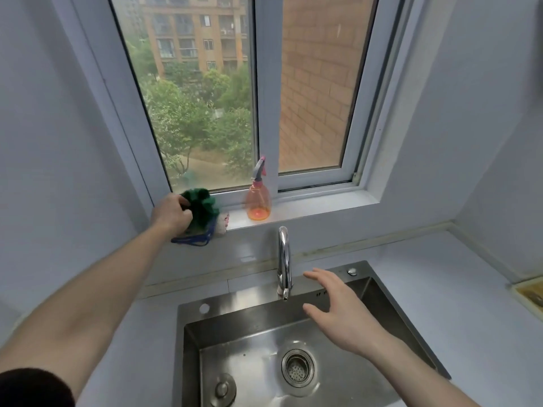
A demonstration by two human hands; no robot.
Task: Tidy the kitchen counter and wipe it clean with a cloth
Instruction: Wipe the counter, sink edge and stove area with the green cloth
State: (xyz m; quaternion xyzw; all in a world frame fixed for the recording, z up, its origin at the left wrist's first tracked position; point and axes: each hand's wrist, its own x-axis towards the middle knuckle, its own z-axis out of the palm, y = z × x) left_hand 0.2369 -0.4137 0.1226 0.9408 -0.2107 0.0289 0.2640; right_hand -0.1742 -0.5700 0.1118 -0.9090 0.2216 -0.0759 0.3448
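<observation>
My left hand [170, 214] reaches up to the left end of the window sill [308, 205] and grips a crumpled green cloth [202, 208]. Under the green cloth lie a pale cloth [222, 226] and a blue-edged cloth [192, 241] that hangs over the sill's edge. My right hand [340, 311] hovers over the steel sink [264, 318], fingers spread, holding nothing, just right of the chrome tap [284, 259]. The white counter [440, 289] runs around the sink.
An orange spray bottle [258, 198] stands on the sill right of the cloths. A yellowish tray [529, 292] sits at the counter's far right edge. The sink has a drain strainer [297, 367] and a plug [224, 387]. Walls close in on both sides.
</observation>
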